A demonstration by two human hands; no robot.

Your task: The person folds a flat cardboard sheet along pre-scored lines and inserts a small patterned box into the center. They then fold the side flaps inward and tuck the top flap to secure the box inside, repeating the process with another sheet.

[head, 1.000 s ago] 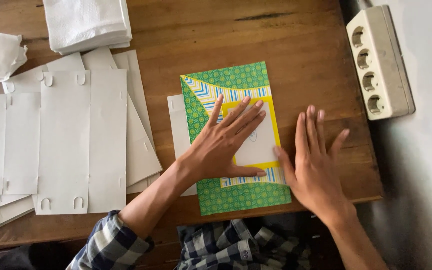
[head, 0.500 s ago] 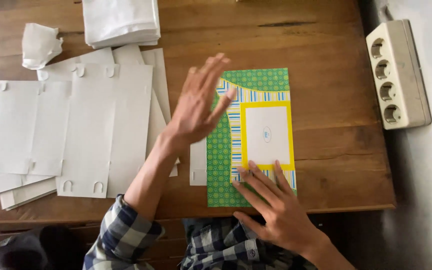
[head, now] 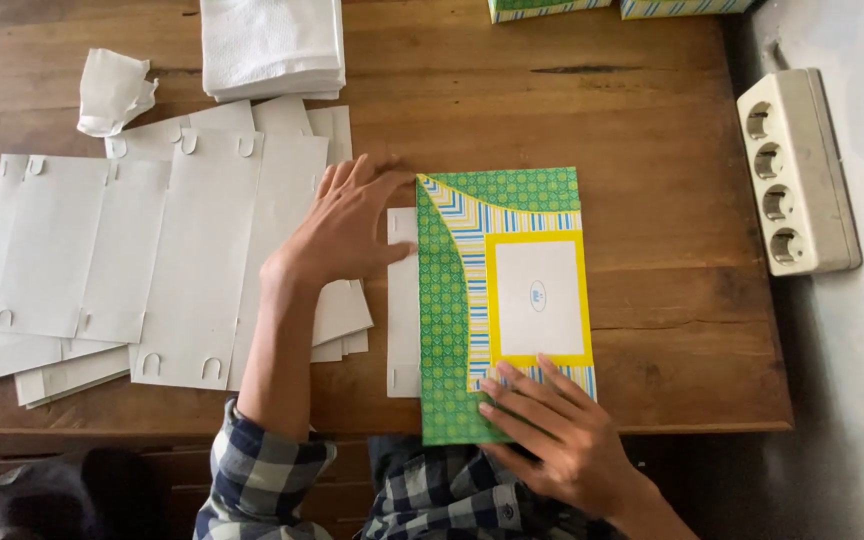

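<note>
Green patterned box blank (head: 452, 330) lying flat, long axis toward the person, right hand (head: 552, 435) pressing near end

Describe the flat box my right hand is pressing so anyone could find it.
On the wooden table, left of the power strip, lies one printed box blank under the right hand. Unlike the plain white blanks beside the left hand, it is green with stripes and a yellow-framed white panel.

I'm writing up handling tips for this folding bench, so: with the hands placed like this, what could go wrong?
The green patterned carton overhangs the near edge of the table, pinned only by the right hand at its lower corner, so it might slide or tip off. The left hand rests on the loose stack of white flat blanks, which could shift and fan out further.
</note>
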